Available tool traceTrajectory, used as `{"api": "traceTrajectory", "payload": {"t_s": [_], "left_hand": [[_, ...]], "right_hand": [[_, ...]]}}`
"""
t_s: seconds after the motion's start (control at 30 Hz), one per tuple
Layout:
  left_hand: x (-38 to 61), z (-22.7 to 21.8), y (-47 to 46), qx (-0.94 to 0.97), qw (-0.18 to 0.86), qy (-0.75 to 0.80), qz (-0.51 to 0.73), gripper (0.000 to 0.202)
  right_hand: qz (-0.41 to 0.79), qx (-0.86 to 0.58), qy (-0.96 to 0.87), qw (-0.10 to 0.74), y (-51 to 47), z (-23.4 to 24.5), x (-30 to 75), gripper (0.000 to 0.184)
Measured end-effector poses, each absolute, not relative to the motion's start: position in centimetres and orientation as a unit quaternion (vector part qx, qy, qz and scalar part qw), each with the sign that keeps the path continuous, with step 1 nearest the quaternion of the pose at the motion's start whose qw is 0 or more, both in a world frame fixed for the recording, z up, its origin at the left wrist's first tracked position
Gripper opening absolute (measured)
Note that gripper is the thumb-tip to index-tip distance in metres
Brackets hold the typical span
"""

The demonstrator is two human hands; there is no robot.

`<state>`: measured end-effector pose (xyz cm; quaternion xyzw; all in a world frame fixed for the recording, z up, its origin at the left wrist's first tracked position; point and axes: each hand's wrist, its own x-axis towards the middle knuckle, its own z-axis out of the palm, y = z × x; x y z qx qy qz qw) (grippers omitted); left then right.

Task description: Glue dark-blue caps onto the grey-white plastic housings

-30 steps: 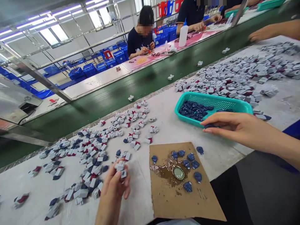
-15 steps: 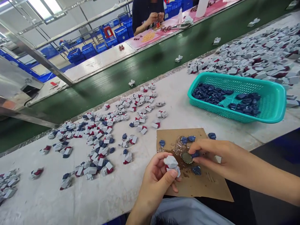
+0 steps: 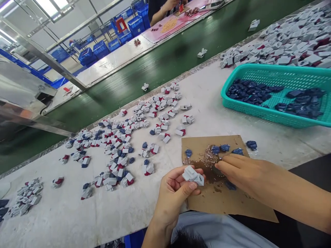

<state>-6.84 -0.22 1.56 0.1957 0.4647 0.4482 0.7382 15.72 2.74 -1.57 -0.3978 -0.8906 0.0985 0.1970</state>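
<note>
My left hand point(image 3: 173, 193) is closed on a small grey plastic part point(image 3: 192, 175), held just left of a brown cardboard sheet point(image 3: 222, 201). My right hand point(image 3: 241, 174) rests on that cardboard with its fingertips pinched over a wet glue patch point(image 3: 204, 165); what they pinch is hidden. Several small dark blue pieces point(image 3: 224, 147) lie on the cardboard beyond the fingers. A scatter of grey, red and blue parts point(image 3: 121, 144) covers the white table point(image 3: 77, 213) to the left.
A teal basket point(image 3: 271, 115) with dark blue pieces stands at the right. Behind it lies a big heap of grey parts point(image 3: 284, 48). A green conveyor belt point(image 3: 155, 65) runs along the table's far edge. A person works across the belt at a pink mat point(image 3: 176, 22).
My right hand came from the teal basket to the glue on the cardboard. My left hand moved right with the grey part. The view tilted down and the bottle cap is now covered.
</note>
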Motion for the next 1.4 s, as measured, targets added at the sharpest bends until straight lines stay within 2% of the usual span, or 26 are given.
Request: {"api": "traceTrajectory", "payload": {"t_s": [0.13, 0.33, 0.43, 0.57, 0.7, 0.8, 0.97, 1.1, 1.2, 1.33, 1.4], "left_hand": [[-6.9, 1.4, -0.2, 0.218, 0.717, 0.46, 0.477, 0.03], [-6.7, 1.1, -0.1, 0.233, 0.695, 0.467, 0.494, 0.03], [-6.6, 1.1, -0.2, 0.248, 0.691, 0.47, 0.491, 0.028], [-6.5, 1.4, -0.4, 0.275, 0.694, 0.462, 0.478, 0.025], [-6.3, 1.8, -0.6, 0.284, 0.708, 0.436, 0.478, 0.025], [-6.1, 2.1, -0.6, 0.286, 0.718, 0.415, 0.48, 0.027], [-5.5, 2.2, -0.7, 0.312, 0.695, 0.426, 0.488, 0.031], [-4.9, 2.0, -0.9, 0.364, 0.639, 0.462, 0.496, 0.025], [-5.1, 1.5, -1.1, 0.457, 0.588, 0.48, 0.463, 0.02], [-5.5, 0.6, -1.2, 0.601, 0.511, 0.427, 0.441, 0.032], [-5.4, 0.3, -1.1, 0.601, 0.477, 0.443, 0.463, 0.034]], "right_hand": [[0.01, -0.349, -0.92, 0.178, 3.3, -1.1, 15.2, 0.027], [0.026, -0.332, -0.917, 0.219, 3.9, -1.7, 15.1, 0.026], [0.095, -0.339, -0.905, 0.239, 4.1, -0.8, 15.2, 0.022], [0.31, -0.396, -0.829, 0.244, 4.0, 2.7, 15.1, 0.012], [0.434, -0.447, -0.73, 0.28, 3.4, 5.5, 14.2, 0.016], [0.471, -0.434, -0.716, 0.276, 3.1, 6.0, 13.7, 0.015], [0.442, -0.429, -0.735, 0.284, 2.8, 5.5, 13.7, 0.015], [0.449, -0.412, -0.755, 0.242, 3.0, 4.9, 13.9, 0.018], [0.5, -0.397, -0.738, 0.219, 2.9, 4.5, 13.9, 0.019], [0.577, -0.401, -0.677, 0.221, 2.6, 4.3, 13.5, 0.016], [0.581, -0.406, -0.664, 0.236, 3.1, 4.5, 13.0, 0.024]]}}
